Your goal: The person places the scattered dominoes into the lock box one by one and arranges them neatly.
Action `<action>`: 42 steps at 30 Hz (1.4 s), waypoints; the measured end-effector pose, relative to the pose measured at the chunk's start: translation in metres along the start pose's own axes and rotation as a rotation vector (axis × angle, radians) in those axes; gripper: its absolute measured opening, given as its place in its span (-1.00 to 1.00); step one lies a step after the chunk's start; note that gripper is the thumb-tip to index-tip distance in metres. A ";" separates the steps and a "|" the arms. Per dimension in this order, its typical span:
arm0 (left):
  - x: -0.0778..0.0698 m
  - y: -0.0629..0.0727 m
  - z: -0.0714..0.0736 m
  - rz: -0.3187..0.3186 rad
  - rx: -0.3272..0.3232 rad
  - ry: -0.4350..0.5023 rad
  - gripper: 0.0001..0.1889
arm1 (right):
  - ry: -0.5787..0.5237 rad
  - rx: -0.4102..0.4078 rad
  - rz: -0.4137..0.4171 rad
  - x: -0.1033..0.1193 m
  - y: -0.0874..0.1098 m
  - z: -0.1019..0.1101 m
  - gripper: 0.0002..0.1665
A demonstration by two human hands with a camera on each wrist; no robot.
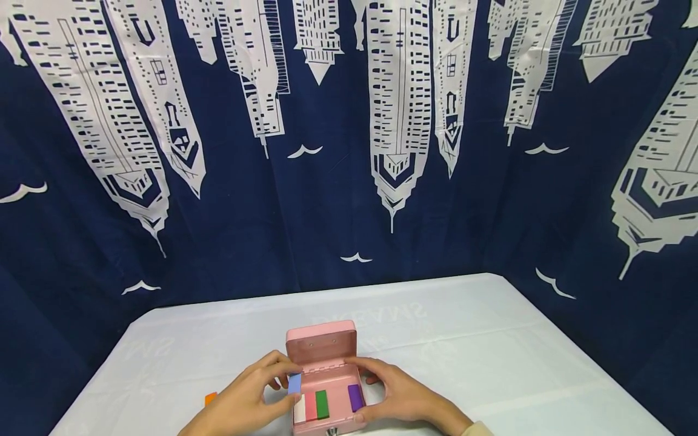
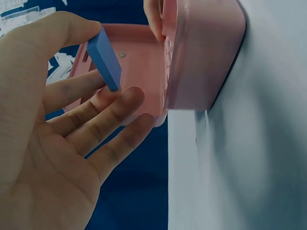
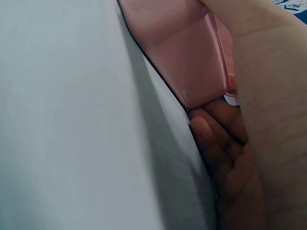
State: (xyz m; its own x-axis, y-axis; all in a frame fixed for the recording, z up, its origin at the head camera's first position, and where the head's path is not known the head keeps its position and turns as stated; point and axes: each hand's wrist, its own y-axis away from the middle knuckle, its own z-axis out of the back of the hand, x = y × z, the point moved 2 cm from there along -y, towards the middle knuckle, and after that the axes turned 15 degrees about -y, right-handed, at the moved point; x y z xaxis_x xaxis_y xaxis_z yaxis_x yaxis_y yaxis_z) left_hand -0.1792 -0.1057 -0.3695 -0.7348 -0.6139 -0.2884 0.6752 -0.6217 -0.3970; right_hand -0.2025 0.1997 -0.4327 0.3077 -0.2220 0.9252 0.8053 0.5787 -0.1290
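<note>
A pink cash box [image 1: 338, 396] stands on the table with its hinged lid [image 1: 322, 346] raised at the back and a lock at its front. My left hand [image 1: 253, 390] pinches a flat blue block [image 1: 294, 384] between thumb and fingertips, tilted over the box's left edge. The left wrist view shows this blue block [image 2: 104, 57] above the box's rim. Inside lie a white block [image 1: 299, 410], a pink block [image 1: 310, 406] and a green block [image 1: 322, 404] side by side at the left, and a purple block [image 1: 355, 398] by the right wall. My right hand [image 1: 398, 392] grips the box's right side, thumb at the front corner.
An orange piece [image 1: 210, 398] lies on the table left of the box, partly hidden behind my left hand. White cloth [image 1: 480, 339] covers the table. Behind its far edge hangs a dark blue curtain [image 1: 327, 212] printed with white buildings.
</note>
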 end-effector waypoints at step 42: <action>-0.032 -0.035 -0.049 0.139 0.140 -0.054 -0.56 | 0.047 0.008 0.002 -0.002 0.002 -0.001 0.00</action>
State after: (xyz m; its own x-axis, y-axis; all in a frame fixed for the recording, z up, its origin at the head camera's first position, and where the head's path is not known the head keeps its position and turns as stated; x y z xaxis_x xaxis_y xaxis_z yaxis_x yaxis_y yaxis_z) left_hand -0.1829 -0.0404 -0.3890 -0.6322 -0.7213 -0.2829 0.7748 -0.5887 -0.2304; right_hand -0.2006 0.2004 -0.4350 0.3329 -0.2574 0.9071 0.8005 0.5856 -0.1276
